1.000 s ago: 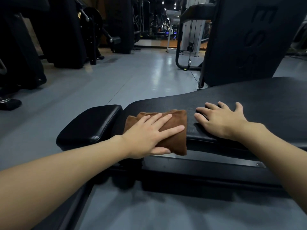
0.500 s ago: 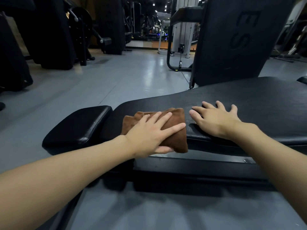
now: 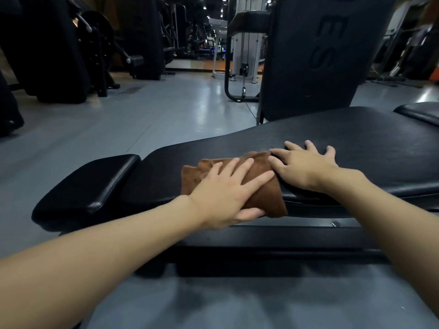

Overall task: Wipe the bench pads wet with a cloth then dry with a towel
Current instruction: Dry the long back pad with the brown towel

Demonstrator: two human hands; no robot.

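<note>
A folded brown cloth [image 3: 270, 198] lies over the near edge of the long black bench pad [image 3: 368, 148]. My left hand [image 3: 225, 193] presses flat on the cloth, fingers spread on top and thumb curled under its front edge. My right hand [image 3: 304, 167] rests palm down on the pad just right of the cloth, fingers apart, its thumb touching the cloth's right end. A smaller black pad [image 3: 90, 186] adjoins the long pad at the left.
A tall black upright pad [image 3: 316, 55] stands behind the bench. Another pad's end [image 3: 420, 112] shows at the far right. Dark gym machines [image 3: 71, 48] line the back left, and a cable machine frame [image 3: 240, 67] stands behind. Grey floor [image 3: 147, 115] spreads between them.
My left hand has slid the cloth to the right along the pad until it meets my right hand. The view has shifted right, showing the far-right pad.
</note>
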